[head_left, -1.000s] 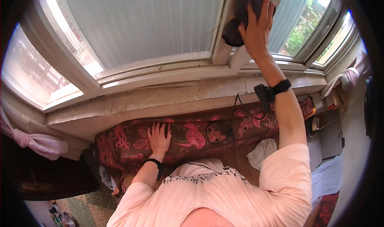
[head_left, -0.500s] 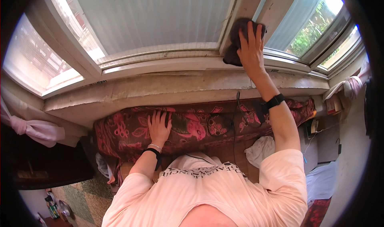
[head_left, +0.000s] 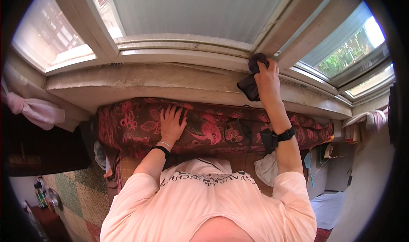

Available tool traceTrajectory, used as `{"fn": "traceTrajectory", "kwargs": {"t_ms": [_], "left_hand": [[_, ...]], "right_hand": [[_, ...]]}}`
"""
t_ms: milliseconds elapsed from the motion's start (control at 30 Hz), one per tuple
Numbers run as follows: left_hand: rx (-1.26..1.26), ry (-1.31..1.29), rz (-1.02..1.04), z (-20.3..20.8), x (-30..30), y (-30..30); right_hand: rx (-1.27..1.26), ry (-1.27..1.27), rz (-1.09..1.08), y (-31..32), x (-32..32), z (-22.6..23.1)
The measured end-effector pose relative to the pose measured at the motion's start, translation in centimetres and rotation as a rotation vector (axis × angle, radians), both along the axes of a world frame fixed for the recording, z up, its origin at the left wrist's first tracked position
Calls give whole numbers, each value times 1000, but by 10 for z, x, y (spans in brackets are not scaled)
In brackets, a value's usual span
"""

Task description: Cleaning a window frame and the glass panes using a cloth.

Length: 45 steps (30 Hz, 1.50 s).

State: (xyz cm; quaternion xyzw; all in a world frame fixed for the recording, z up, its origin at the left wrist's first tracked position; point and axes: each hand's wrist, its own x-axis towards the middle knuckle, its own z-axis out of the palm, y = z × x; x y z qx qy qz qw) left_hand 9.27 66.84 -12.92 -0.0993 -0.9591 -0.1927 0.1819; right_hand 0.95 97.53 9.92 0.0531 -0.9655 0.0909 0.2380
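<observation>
So the dark cloth [head_left: 249, 87] is down at the foot of the wooden window post [head_left: 300, 20] now, right where it meets the bottom rail [head_left: 183, 57], with a loose flap hanging over the edge toward the ledge [head_left: 179, 82]. Half a second ago it was higher on the post, so the rubbing has worked its way down to the corner, and I'd guess the upright's lower stretch has had its pass. Right hand [head_left: 268, 80] has its fingers curled and bunched into the cloth, pretty firm by the look of it; can't see the palm side. Left hand [head_left: 171, 125] hasn't really budged: fingers spread, palm down on the floral cover [head_left: 208, 133], nothing in it that I can see. Nearer, a white crumpled cloth [head_left: 265, 169] lies beside the right forearm. Tied curtains sit far out at left [head_left: 36, 111] and right [head_left: 368, 118].
</observation>
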Motion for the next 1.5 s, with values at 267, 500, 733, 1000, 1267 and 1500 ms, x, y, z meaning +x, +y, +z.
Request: {"fn": "traceTrajectory", "kwargs": {"t_ms": [267, 500, 733, 1000, 1267, 1500], "left_hand": [[42, -8, -5, 1, 1, -2], [68, -17, 1, 5, 2, -3], [76, -6, 3, 5, 1, -2], [128, -12, 12, 6, 3, -4], [144, -13, 1, 1, 3, -6], [177, 29, 16, -3, 3, -2]], "right_hand": [[87, -234, 3, -19, -10, 28], [42, -305, 189, -61, -17, 37], [54, -300, 357, -117, -33, 36], [95, -280, 500, -179, -43, 39], [195, -348, 541, -245, -63, 41], [253, -318, 616, -296, -72, 37]]}}
